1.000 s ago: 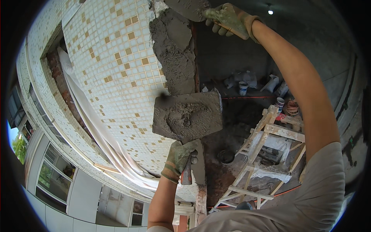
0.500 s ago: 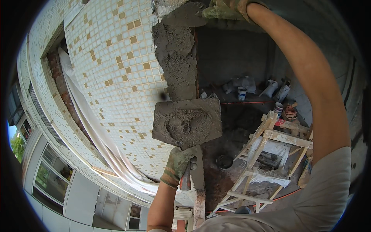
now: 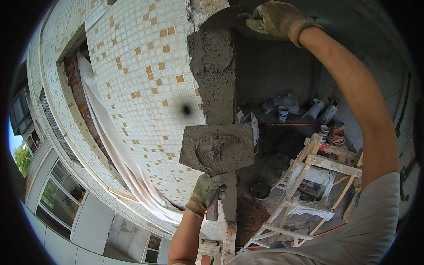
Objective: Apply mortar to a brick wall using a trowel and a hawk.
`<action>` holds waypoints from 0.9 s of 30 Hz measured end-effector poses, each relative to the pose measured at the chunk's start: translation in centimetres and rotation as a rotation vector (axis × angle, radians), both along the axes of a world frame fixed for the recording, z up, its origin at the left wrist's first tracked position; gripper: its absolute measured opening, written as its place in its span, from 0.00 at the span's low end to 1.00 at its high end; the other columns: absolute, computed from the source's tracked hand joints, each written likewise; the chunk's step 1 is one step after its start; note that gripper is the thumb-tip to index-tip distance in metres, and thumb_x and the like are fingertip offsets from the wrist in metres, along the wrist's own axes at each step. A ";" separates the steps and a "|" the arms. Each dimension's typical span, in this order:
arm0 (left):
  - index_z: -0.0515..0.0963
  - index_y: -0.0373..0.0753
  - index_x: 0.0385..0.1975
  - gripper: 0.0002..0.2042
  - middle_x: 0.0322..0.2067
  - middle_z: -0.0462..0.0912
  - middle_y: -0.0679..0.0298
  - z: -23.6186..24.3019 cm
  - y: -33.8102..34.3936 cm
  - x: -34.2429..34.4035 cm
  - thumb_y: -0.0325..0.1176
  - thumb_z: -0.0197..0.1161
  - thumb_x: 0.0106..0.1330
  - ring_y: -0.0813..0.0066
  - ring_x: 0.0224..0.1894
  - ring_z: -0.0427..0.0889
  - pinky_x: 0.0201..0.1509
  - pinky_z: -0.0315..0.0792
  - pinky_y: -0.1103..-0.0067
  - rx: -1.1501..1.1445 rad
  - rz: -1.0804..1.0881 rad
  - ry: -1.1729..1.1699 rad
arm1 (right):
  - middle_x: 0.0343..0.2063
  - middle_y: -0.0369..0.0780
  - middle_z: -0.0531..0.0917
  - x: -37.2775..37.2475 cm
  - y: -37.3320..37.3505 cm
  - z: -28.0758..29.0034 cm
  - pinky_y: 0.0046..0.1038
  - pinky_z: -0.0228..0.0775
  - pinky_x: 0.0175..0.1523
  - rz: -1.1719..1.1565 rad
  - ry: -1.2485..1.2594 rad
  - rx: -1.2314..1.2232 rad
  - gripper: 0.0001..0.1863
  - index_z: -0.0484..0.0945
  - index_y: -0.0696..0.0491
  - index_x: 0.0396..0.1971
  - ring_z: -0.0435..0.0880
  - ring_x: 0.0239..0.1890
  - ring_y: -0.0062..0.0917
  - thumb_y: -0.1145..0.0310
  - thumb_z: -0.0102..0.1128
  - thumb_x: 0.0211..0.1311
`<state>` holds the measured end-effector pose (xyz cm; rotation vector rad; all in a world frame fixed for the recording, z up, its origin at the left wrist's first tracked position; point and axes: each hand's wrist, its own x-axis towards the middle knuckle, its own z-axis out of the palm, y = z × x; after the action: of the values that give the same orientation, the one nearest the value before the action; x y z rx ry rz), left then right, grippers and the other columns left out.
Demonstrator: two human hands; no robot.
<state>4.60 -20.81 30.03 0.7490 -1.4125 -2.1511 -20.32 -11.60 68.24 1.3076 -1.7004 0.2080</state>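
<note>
My left hand (image 3: 206, 193), in a mortar-stained glove, grips the handle of a flat rectangular mortar board (image 3: 191, 152). A ragged heap of wet grey mortar (image 3: 216, 148) lies on top of it. Above, my right hand (image 3: 276, 21), also gloved, is closed at the handle end of a trowel (image 3: 221, 18). Its dark, rounded blade is against or just in front of the top of the mortar-coated wall edge (image 3: 213, 75); contact cannot be made out. Rough fresh mortar covers that vertical strip beside the tiles.
Small white and tan mosaic tiles (image 3: 145, 84) face the wall at left, with a white cloth (image 3: 128, 168) hanging along an opening. On the lower right stands a wooden trestle (image 3: 287, 203). Behind it are a bucket (image 3: 283, 114), bags (image 3: 314, 108) and a black basin (image 3: 260, 191).
The whole view has shifted, with the wall further right and lower. My right hand has moved right relative to the wall edge, and the trowel blade now looks darker and differently tilted.
</note>
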 end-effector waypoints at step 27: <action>0.78 0.36 0.36 0.07 0.24 0.75 0.67 0.7 0.3 0.1 0.28 0.69 0.62 0.76 0.21 0.74 0.19 0.72 0.78 -0.036 -0.023 -0.022 | 0.26 0.41 0.86 2.5 -14.2 -22.1 0.34 0.79 0.27 1.285 -1.913 -0.170 0.24 0.82 0.59 0.42 0.84 0.21 0.29 0.49 0.56 0.71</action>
<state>4.67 -20.47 30.69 0.7494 -1.4744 -2.1343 -17.87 -25.81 46.18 1.9333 -1.4780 2.9711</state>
